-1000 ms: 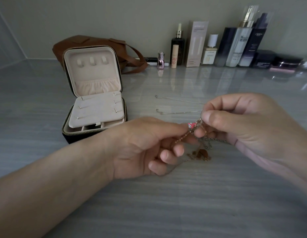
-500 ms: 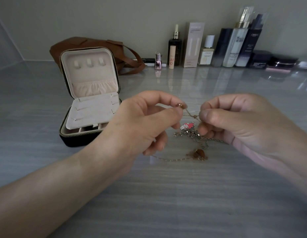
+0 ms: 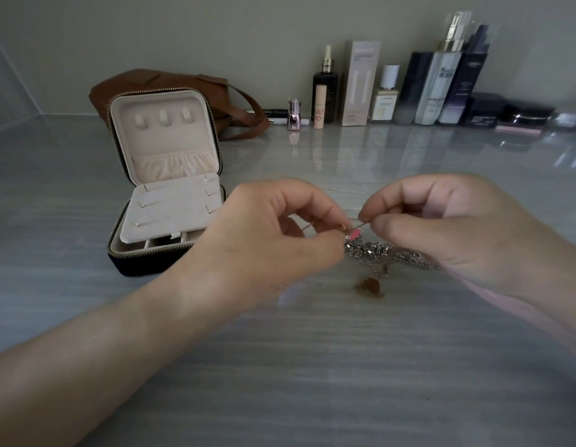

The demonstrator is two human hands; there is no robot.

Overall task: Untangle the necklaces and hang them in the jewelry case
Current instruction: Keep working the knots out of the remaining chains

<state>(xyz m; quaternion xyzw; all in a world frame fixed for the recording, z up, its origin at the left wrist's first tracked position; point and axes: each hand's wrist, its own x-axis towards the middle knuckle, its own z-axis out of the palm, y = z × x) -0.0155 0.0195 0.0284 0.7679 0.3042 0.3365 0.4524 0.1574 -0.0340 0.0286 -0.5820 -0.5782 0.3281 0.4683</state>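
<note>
the person's left hand (image 3: 264, 240) and right hand (image 3: 447, 227) are close together over the grey table (image 3: 312, 366), knuckles up, fingertips almost meeting; each hand pinches a fine gold chain (image 3: 344, 226) between thumb and forefinger, the other fingers curled under; a short stretch of it runs between the two pinches, and a small pink charm (image 3: 356, 234) hangs just below that stretch; under the right hand's thumb lies the tangle of necklaces (image 3: 383, 253), a knotted heap of silver links on the table top, trailing off beneath the right palm; whether the gold chain is caught in the heap i cannot tell; a little nearer me, apart from the heap, a brown pendant (image 3: 370, 287) rests on the table, blurred; a pink sleeve (image 3: 505, 304) shows at the right wrist, the left forearm is bare.

to the left of the hands stands the jewelry case (image 3: 132, 264), dark outside and cream inside, its zipped lid upright; three small tabs (image 3: 164, 119) sit in a row near the top of the lid with a gathered pocket below them; a padded flap (image 3: 173, 211) with small pins lies tilted over the lower half; no chain hangs on the tabs; behind the case slumps a brown leather bag (image 3: 241, 101), and along the wall to the right runs a line of cosmetic bottles and boxes (image 3: 434, 88).
</note>
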